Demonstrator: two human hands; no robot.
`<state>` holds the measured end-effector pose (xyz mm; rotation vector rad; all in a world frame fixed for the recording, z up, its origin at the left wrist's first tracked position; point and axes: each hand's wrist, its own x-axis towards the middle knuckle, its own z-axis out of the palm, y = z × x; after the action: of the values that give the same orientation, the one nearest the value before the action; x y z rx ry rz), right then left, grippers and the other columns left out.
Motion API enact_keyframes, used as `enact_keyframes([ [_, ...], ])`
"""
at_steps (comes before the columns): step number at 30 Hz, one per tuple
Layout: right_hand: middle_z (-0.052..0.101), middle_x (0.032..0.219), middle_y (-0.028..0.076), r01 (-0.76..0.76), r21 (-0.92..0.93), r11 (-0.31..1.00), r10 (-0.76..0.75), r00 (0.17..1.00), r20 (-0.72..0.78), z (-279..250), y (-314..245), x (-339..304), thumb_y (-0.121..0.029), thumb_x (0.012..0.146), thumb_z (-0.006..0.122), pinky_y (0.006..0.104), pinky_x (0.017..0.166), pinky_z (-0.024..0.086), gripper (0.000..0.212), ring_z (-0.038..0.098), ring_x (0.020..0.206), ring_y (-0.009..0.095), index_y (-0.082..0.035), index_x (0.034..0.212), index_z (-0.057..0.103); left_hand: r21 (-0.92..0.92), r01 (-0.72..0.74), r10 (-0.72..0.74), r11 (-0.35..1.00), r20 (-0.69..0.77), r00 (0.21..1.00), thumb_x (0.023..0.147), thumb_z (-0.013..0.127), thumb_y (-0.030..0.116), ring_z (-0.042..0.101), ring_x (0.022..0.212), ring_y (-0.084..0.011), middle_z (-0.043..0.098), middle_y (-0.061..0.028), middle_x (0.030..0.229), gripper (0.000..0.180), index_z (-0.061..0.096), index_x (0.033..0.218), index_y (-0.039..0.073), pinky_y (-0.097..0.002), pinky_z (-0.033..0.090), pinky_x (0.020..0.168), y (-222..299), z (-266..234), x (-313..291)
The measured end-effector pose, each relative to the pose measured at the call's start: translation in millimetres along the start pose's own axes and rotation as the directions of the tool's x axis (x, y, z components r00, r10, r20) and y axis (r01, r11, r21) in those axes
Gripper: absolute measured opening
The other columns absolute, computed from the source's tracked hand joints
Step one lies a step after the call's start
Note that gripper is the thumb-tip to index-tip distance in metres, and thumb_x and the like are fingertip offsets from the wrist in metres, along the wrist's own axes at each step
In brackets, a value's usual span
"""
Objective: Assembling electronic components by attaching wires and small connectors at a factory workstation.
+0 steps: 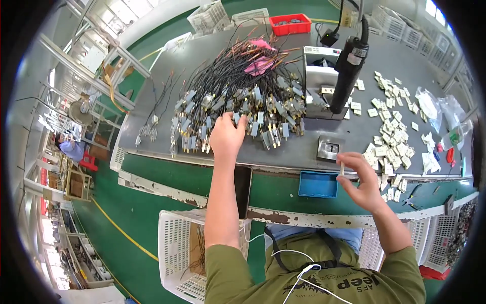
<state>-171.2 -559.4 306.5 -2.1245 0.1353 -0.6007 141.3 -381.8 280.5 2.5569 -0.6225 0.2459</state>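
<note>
Landmark: the small square grey metal fixture block set near the front edge of the grey workbench; every place below is told from it.

Left hand: the left hand lies well to the left of the block, fingers curled down into the front edge of the big heap of black-wired switch parts with silvery metal bodies. The fingertips are buried among the parts, so I cannot tell whether it has one pinched.

Right hand: the right hand hovers just in front of the block and slightly to its right, thumb and forefinger closed on a small pale flat piece, the other fingers loosely spread.

Piece's axis: it stands roughly upright in the pinch, its long side pointing away from the person.

Key relation: the block lies just beyond and a little left of the held piece; the right hand is far nearer to it than the left.

Around: a black upright power screwdriver hangs behind the block; loose white plastic pieces are scattered to its right; a blue plastic tray sits just in front, below the bench edge.
</note>
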Motion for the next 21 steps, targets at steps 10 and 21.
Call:
enact_keyframes([
  [10,0.051,0.122,0.013,-0.121,0.201,0.972,0.117,0.993,0.030,-0.1,7.3,-22.5,0.007,0.079,0.064,0.0321,0.094,0.046,0.044,0.057,0.106,0.020,-0.002,0.120,0.053,-0.122,-0.117,0.153,0.986,0.342,0.927,0.087,0.058,0.032,0.062,0.088,-0.0336,0.059,-0.0169,0.101,0.035,0.052,0.117,0.015,-0.0433,0.050,0.077,-1.9,-20.0,-23.4],
  [21,0.051,0.123,0.013,-0.211,0.458,0.864,0.228,0.973,0.018,2.1,10.1,-35.2,0.003,0.082,0.065,0.0343,0.096,0.045,0.036,0.056,0.107,0.021,-0.003,0.115,0.053,-0.693,0.398,-0.004,0.602,0.495,0.869,0.091,0.045,0.019,0.044,0.047,-0.0117,0.051,-0.0064,0.062,0.017,0.044,0.104,0.007,-0.0245,0.034,0.045,18.3,-88.2,-127.4],
])
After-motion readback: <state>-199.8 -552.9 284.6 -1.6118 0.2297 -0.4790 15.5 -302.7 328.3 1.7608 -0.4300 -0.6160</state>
